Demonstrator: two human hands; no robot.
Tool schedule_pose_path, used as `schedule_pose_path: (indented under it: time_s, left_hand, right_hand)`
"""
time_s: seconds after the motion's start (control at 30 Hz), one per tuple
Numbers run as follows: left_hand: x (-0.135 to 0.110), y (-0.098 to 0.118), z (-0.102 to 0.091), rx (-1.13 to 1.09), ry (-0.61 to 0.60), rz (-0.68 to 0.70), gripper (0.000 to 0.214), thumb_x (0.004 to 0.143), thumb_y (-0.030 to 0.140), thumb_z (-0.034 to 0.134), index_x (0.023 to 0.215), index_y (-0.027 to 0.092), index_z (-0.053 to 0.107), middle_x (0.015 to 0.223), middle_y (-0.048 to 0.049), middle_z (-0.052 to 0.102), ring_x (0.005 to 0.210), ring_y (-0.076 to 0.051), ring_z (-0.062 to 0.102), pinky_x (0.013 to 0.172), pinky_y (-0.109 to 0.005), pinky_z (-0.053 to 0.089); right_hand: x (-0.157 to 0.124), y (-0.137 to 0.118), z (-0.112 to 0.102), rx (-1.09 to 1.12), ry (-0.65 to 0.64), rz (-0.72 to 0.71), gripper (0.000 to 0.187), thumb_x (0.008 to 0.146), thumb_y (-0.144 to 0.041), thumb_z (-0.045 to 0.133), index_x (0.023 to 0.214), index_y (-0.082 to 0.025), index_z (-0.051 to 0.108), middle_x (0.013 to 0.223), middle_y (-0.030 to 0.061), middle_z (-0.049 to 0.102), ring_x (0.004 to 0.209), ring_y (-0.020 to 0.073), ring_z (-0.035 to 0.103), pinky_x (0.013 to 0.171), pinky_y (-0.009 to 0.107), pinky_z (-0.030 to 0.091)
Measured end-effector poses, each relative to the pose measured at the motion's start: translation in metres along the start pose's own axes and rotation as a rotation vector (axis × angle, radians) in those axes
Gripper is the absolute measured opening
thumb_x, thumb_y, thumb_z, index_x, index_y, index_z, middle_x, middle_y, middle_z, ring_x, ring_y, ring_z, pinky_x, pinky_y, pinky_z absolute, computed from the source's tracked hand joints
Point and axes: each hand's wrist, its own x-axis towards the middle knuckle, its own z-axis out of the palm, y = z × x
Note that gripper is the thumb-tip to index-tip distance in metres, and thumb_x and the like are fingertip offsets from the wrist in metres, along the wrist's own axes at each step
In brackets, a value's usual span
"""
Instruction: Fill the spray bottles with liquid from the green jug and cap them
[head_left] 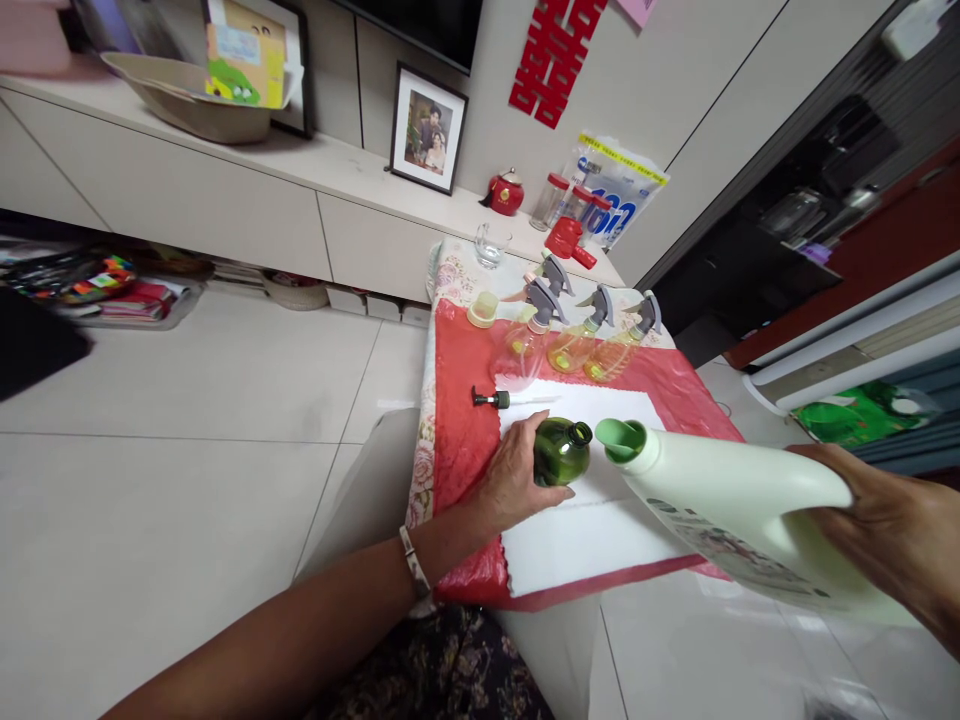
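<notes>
My left hand is wrapped round a small green bottle, whose open neck points toward the right. In my right hand is the handle of a large pale-green detergent jug, tilted nearly on its side. The jug's green spout is close to the bottle's mouth, with a small gap between them; no stream of liquid can be made out. A black pump top lies on the white cloth beyond the bottle. Several clear spray bottles with grey triggers stand behind it, one of them a pinkish spray bottle.
Red sheeting covers the small table beneath the cloth. A pale-green cap and a glass mug stand toward its far edge. Beyond is a low cabinet with a framed photo and a red pot.
</notes>
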Motion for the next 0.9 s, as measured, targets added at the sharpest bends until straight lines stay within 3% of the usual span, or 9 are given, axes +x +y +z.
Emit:
schedule_pose_path:
  time_s: [0.33,0.67,0.9]
  left_hand:
    - [0.0,0.001,0.0,-0.015,0.008,-0.009,0.103,0.06,0.019,0.088,0.145,0.025,0.031,0.139,-0.0138,0.05,0.132,-0.033,0.051,0.111,-0.054,0.043]
    - [0.001,0.002,-0.001,-0.017,0.001,-0.011,0.102,0.06,0.019,0.089,0.144,0.023,0.032,0.139,-0.0143,0.051,0.131,-0.032,0.051,0.112,-0.052,0.043]
    - [0.001,0.001,0.0,-0.014,0.005,0.001,0.103,0.059,0.02,0.089,0.144,0.025,0.031,0.139,-0.0133,0.051,0.131,-0.033,0.052,0.112,-0.053,0.043]
  right_hand:
    - [0.002,0.0,-0.001,-0.019,-0.059,0.064,0.049,0.07,-0.056,0.047,0.112,-0.041,0.066,0.09,-0.0022,0.071,0.078,0.0249,0.068,0.059,0.03,0.047]
    - [0.005,-0.001,-0.004,-0.083,-0.064,0.035,0.051,0.072,-0.054,0.046,0.117,-0.04,0.065,0.092,-0.0004,0.071,0.076,0.0257,0.068,0.058,0.031,0.046]
    - [0.004,-0.021,-0.015,-0.065,-0.012,0.054,0.053,0.063,-0.055,0.044,0.104,-0.034,0.069,0.081,0.0018,0.071,0.063,0.0268,0.065,0.052,0.032,0.043]
